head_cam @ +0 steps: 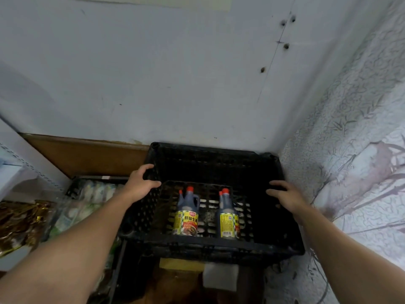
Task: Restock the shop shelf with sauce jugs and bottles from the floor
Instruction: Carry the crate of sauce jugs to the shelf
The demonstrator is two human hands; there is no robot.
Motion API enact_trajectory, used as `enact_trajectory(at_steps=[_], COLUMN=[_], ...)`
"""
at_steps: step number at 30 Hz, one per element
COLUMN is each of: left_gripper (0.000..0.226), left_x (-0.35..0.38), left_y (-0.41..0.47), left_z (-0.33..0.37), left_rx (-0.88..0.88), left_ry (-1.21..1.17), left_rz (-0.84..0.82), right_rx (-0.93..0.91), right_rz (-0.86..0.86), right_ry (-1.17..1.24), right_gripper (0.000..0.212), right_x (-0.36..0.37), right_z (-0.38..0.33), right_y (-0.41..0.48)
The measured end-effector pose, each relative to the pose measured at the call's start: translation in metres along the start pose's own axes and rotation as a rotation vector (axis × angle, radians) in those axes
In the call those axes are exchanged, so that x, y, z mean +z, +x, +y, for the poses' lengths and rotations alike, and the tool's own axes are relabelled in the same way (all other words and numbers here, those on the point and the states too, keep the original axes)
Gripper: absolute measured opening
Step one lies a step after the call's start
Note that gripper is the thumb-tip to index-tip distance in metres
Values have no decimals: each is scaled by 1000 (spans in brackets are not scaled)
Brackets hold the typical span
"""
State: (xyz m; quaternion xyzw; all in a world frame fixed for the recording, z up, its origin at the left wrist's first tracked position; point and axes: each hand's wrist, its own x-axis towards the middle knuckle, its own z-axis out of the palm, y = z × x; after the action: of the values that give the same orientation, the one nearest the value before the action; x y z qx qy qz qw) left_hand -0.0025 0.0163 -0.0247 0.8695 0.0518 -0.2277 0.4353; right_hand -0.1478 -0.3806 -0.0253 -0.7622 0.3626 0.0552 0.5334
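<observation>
A red-capped sauce jug [186,213] and a second jug [228,218] are standing upright, apart, inside a black crate [214,244]. The left grip [142,183] and right grip [285,196] are clasping its opposite walls, probably to lift it. Smaller bottles behind each jug are mostly hiding, only caps showing.

Sauce jugs [186,218] are stood upright on the slatted bottom of a black crate [215,244]. Two groups are kept apart.
</observation>
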Motion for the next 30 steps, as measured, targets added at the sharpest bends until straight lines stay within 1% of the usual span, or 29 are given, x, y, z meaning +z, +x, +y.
enact_trajectory(at_steps=[5,7,11,14,17,19,21,24,26,30], left_gripper=[32,25,26,30,34,31,28,27,26,24], left_x=[-1,-2,-2,0,3,2,1,2,3,3], left_y=[4,6,6,9,9,7,7,7,7,7], left_z=[0,0,2,2,4,6,7,5,3,-3], left_rx=[-22,-36,-55,-54,-43,-42,-56,-35,-22,12], left_ry=[-75,-94,-93,-21,48,21,-67,-144,-168,-171], left_rz=[-76,-80,-83,-60,-26,-38,-65,-50,-37,-30], right_rx=[21,32,61,83,105,107,93,24,-17,-30], right_rz=[-37,-69,-114,-144,-160,-160,-143,-68,-10,46], right_ry=[47,53,89,132,172,190,203,129,90,47], right_gripper=[25,23,26,32,32,32,33,33,30,27], right_x=[-2,-2,-2,-2,-1,-2,-1,3,7,11], right_z=[1,0,-1,-2,-5,-5,-3,0,2,4], right_y=[10,13,20,22,22,23,24,24,26,26])
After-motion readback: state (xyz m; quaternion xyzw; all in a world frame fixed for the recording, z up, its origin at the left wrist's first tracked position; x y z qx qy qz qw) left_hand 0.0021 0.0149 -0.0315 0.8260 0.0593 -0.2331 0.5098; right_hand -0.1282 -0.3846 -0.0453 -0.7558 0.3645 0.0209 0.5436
